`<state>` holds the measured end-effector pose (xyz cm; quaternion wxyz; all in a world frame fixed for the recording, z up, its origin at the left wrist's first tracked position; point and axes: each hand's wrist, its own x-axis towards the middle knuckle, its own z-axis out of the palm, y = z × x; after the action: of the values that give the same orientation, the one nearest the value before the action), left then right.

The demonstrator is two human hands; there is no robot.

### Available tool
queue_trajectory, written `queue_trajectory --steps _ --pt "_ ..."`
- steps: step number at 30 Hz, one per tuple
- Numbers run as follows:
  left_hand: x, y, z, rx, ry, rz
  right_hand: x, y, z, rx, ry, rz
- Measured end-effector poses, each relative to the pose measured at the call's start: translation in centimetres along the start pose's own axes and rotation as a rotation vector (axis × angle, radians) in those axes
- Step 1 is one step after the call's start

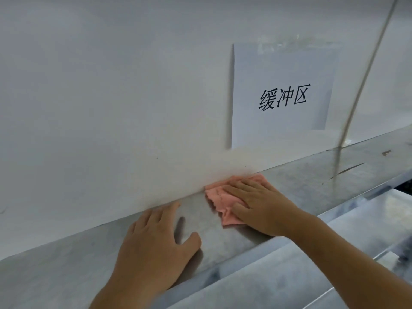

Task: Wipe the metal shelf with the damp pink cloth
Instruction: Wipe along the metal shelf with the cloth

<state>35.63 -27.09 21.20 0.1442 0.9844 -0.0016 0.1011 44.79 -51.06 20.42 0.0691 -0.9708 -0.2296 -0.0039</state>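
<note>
1. pink cloth (225, 197) lies crumpled on the metal shelf (312, 175), pushed up against the foot of the white wall (111, 97) where shelf and wall meet.
2. right hand (258, 204) lies flat on the cloth, palm down, fingers spread and pointing left; it presses rather than grips, and the cloth's left edge and lower corner show beyond the fingers.
3. left hand (156, 241) rests open and empty on the bare shelf just left of the cloth, fingers together, thumb out to the right, fingertips touching the wall's base.
4. the two hands are near each other but apart.
5. paper sign (283, 94) with three black characters is stuck on the wall above the cloth and to its right.
6. thin pale rod (365, 74) slants down to the shelf at the right.
7. lower shiny metal ledges (334, 253) run along the shelf's near edge.
</note>
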Motion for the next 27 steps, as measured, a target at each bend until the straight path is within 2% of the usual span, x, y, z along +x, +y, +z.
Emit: queue_trajectory --steps 3,8,15,21,24,27 --pt "0.1 0.4 0.0 -0.033 -0.008 0.024 -0.2 -1.4 0.4 -0.054 0.031 0.007" --pt "0.3 1.0 -0.1 -0.095 0.001 0.029 -0.3 -5.0 0.9 0.019 0.024 -0.178" --pt "0.6 1.5 0.6 -0.134 -0.009 0.009 -1.2 2.9 -0.3 -0.056 0.010 0.099" --pt "1.1 2.0 1.1 -0.130 -0.002 -0.005 -1.1 -5.2 1.0 0.028 0.033 -0.194" --pt "1.1 1.9 1.1 -0.145 0.000 -0.015 -1.0 -1.3 0.6 0.024 0.041 -0.121" --pt "0.9 2.1 1.1 -0.146 0.014 -0.017 -1.3 4.7 -0.6 -0.030 0.041 0.061"
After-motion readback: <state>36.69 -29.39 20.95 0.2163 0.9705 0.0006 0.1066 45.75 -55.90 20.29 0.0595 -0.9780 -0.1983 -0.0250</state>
